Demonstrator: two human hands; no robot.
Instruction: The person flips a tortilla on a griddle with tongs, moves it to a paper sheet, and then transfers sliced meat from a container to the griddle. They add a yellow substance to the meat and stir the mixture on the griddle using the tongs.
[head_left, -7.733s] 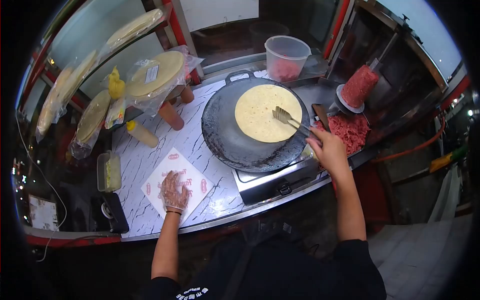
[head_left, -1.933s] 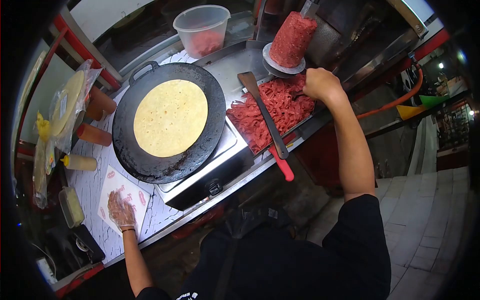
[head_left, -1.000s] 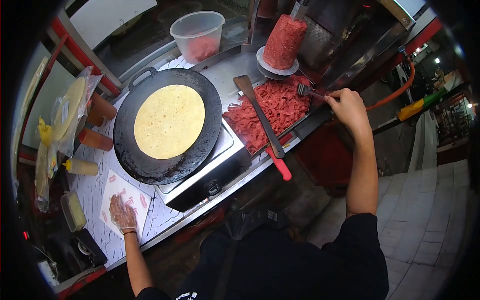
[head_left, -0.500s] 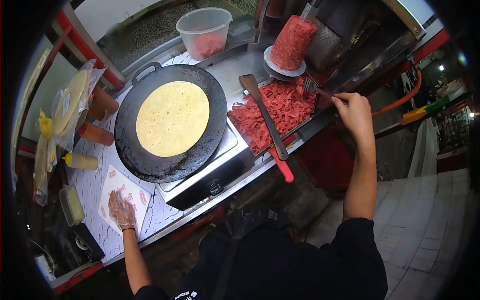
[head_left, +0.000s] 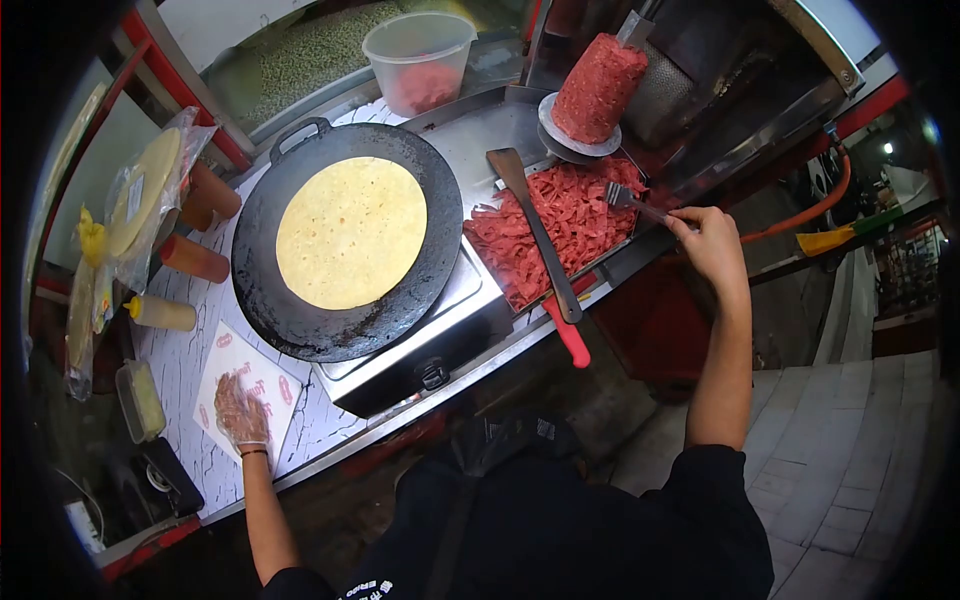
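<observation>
I have the right hand (head_left: 708,240) closed in a pinch on the handle of a metal slotted turner (head_left: 636,204), its head at the meat shavings (head_left: 592,222) just left of that hand, with the meat cone (head_left: 600,90) beyond them. My plastic-gloved left hand (head_left: 242,412) lies flat, fingers slightly spread, grasping nothing, over printed paper (head_left: 240,355); ahead and to its right, a tortilla (head_left: 350,235) rests on the griddle (head_left: 265,300).

A metal fork (head_left: 621,195) slants over shredded red meat (head_left: 590,225).
</observation>
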